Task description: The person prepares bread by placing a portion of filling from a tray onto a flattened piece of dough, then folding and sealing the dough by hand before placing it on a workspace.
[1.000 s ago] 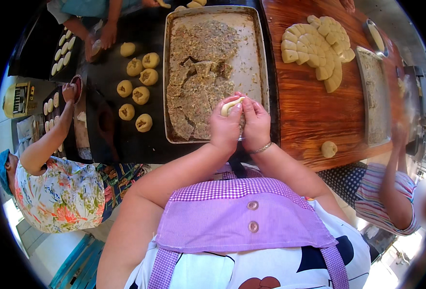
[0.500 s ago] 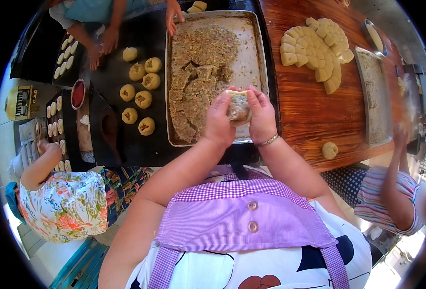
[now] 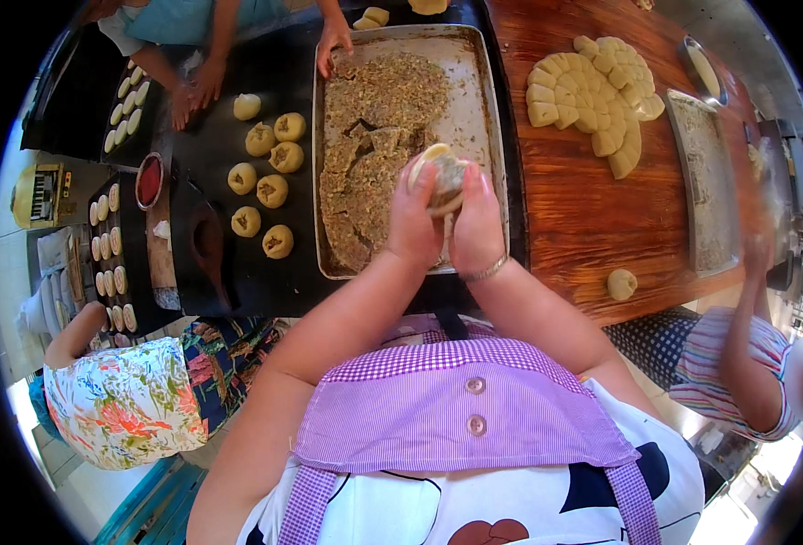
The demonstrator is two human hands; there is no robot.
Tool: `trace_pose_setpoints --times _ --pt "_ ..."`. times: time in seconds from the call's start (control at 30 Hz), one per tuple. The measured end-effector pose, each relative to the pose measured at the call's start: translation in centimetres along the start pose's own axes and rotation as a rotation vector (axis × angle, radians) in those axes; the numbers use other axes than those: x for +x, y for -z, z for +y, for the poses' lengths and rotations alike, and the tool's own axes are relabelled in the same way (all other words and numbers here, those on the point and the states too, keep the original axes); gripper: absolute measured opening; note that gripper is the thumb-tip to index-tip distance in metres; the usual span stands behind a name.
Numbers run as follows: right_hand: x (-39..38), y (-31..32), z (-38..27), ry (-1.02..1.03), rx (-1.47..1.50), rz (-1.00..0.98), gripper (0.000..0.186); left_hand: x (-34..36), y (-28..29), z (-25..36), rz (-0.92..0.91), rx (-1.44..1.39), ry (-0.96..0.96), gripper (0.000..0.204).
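My left hand [image 3: 412, 216] and my right hand [image 3: 477, 221] are cupped together around a piece of pale dough with a mottled filling [image 3: 445, 174], held above the large metal tray [image 3: 494, 109]. Crumbly, cracked filling [image 3: 376, 98] covers most of that tray, with bare metal along its right. On the dark surface to the left lie several round stuffed dough balls [image 3: 272, 189], most with filling showing at the top.
Co-workers' hands rest at the tray's rim [image 3: 332, 41] and the dark counter [image 3: 203, 89]. Cut dough pieces [image 3: 586, 95], a single ball [image 3: 621, 283] and a narrow pan [image 3: 710, 209] are on the wooden table. Two people [image 3: 115, 400] [image 3: 736, 368] flank me, beside trays and a red-filled bowl [image 3: 149, 182].
My hands have risen slightly and turned the dough, exposing its filling. A co-worker's hand has come onto the tray's top-left corner. The person on the left has lowered their arm.
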State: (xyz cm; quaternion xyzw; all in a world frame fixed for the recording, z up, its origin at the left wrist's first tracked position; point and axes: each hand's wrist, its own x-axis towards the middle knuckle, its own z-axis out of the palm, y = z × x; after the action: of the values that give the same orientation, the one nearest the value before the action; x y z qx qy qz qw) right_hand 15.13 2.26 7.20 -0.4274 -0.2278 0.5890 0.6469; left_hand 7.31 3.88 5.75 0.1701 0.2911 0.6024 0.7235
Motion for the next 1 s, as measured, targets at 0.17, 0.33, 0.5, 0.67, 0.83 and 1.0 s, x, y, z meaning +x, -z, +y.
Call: trace_pose_setpoints --times 0.17,0.33,0.5,0.67,0.83,1.0 --pt "1.3 2.5 -0.6 -0.087 0.024 -0.031 0.036 -1.5 -1.0 1.1 0.026 -0.049 0.091 0.034" --pt "0.3 0.9 -0.7 -0.173 0.111 -0.091 0.033 -1.9 -1.1 -0.3 0.119 0.168 -0.035 0.031" --pt "-0.1 -0.2 0.4 -0.008 -0.085 0.008 0.032 -1.9 -1.8 -0.4 0.188 0.319 -0.042 0.035" --pt "0.4 -0.9 -1.9 -0.058 0.181 0.063 0.028 -0.6 -2.3 1.4 0.066 0.136 -0.049 0.044" --pt "-0.6 0.2 -2.3 0.149 -0.103 -0.104 0.035 -2.2 -1.6 2.4 0.029 -0.026 0.103 0.044" --pt "-0.9 0.7 -1.8 0.073 -0.266 -0.177 0.038 -3.6 -3.4 0.9 0.208 0.268 -0.057 0.028"
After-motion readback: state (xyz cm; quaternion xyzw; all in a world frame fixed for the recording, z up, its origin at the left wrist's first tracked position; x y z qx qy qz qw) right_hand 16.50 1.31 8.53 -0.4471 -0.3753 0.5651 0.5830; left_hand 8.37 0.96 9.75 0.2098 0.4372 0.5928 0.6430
